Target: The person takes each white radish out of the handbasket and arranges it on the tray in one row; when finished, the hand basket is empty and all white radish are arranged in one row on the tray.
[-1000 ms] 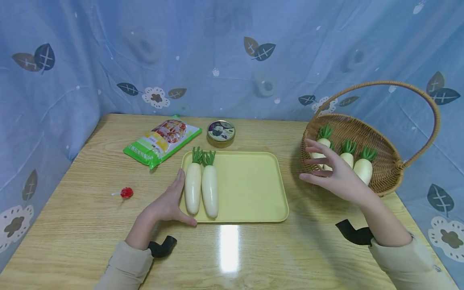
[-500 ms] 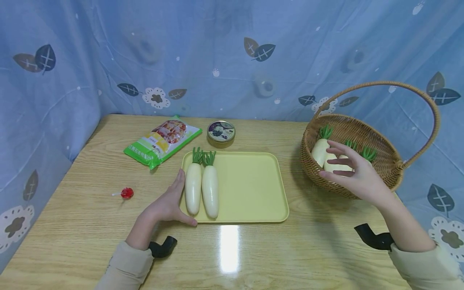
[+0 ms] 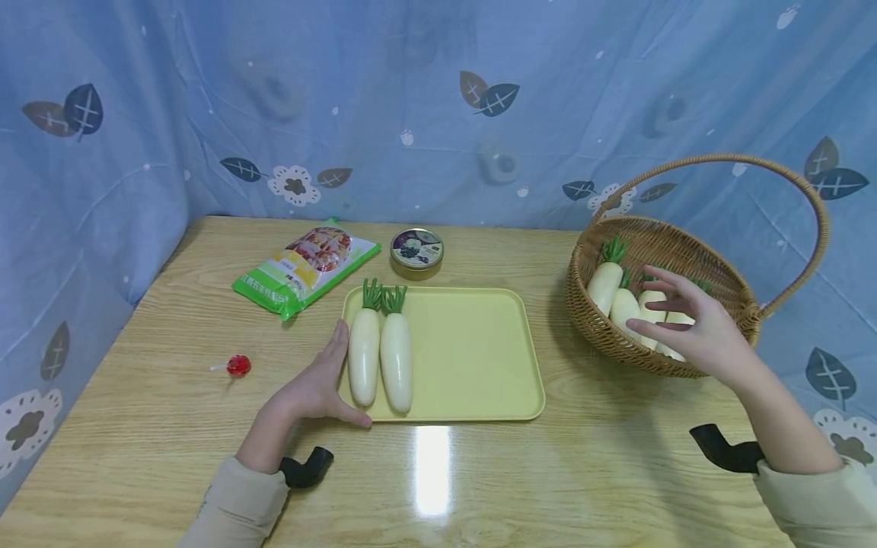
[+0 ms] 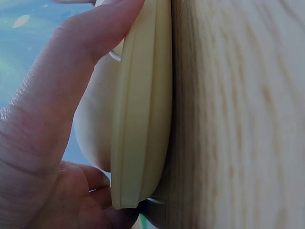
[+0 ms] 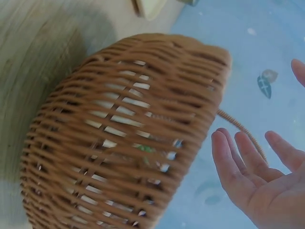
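My left hand [image 3: 317, 387] holds the near left corner of a yellow tray [image 3: 473, 354], thumb along the front rim and fingers along the left side. In the left wrist view the thumb [image 4: 71, 57] lies over the tray's rim [image 4: 138, 119]. Two white radishes [image 3: 365, 356] with green tops lie side by side at the tray's left. My right hand [image 3: 709, 331], its fingers spread and nothing in them, is over the front of a wicker basket [image 3: 596, 335]. Several more white radishes [image 3: 606, 286] rest inside, partly hidden by the hand.
Behind the tray are a round tin [image 3: 416, 253] and a green-and-white food packet [image 3: 308, 266]. A red lollipop [image 3: 238, 365] lies to the left. The basket's tall handle [image 3: 740, 158] arches above it. A blue patterned curtain [image 3: 411, 114] borders the table.
My right hand has moved rightward across the basket's front, uncovering the leftmost radishes and covering those farther right. The left hand, tray and its two radishes have stayed put.
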Available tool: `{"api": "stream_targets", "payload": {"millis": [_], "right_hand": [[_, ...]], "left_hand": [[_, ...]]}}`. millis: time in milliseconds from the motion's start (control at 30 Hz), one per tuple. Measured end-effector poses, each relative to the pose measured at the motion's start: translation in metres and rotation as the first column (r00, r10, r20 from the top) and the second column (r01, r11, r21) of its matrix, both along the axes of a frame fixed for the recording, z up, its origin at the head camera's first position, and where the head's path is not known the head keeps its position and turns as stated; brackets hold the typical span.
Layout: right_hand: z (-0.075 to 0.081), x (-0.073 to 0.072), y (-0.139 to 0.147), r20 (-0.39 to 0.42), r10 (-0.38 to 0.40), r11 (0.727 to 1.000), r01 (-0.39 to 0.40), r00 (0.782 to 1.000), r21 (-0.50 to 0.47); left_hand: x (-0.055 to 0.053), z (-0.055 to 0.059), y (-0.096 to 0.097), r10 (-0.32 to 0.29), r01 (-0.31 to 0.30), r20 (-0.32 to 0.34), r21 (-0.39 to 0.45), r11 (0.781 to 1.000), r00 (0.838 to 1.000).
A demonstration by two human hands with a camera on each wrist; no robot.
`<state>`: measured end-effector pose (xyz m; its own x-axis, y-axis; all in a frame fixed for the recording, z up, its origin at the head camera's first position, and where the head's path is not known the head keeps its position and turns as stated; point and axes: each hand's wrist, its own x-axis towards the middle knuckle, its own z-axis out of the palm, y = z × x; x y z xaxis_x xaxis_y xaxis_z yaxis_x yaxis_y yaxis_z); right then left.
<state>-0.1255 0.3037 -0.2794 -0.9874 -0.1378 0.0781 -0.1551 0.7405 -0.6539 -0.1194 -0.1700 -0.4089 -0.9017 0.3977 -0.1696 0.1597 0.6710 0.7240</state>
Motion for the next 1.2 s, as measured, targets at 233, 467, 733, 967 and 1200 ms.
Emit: {"api": "stream_targets", "payload": {"millis": [233, 467, 733, 967, 1200], "right_hand": [[0.001, -0.005, 0.017, 0.004, -0.016, 0.998, 0.016, 1.000, 0.069], [-0.002, -0.011, 0.029, 0.024, -0.056, 0.992, 0.052, 0.998, 0.118], [-0.008, -0.016, 0.040, 0.092, -0.083, 0.994, 0.076, 0.992, 0.085], [-0.013, -0.019, 0.050, 0.135, -0.110, 0.991, 0.098, 0.985, 0.092], [-0.018, -0.024, 0.057, 0.146, -0.133, 0.984, 0.112, 0.980, 0.142]], "left_hand": [[0.000, 0.001, 0.000, 0.002, -0.002, -0.003, 0.002, 1.000, 1.000], [0.000, 0.002, 0.001, 0.001, -0.001, -0.008, 0.001, 1.000, 1.000], [0.000, 0.002, 0.000, 0.001, -0.001, -0.013, 0.007, 1.000, 1.000], [0.001, 0.003, 0.000, 0.002, -0.002, -0.010, 0.001, 1.000, 1.000], [0.001, 0.003, 0.000, 0.001, -0.001, -0.009, -0.005, 1.000, 1.000]]}}
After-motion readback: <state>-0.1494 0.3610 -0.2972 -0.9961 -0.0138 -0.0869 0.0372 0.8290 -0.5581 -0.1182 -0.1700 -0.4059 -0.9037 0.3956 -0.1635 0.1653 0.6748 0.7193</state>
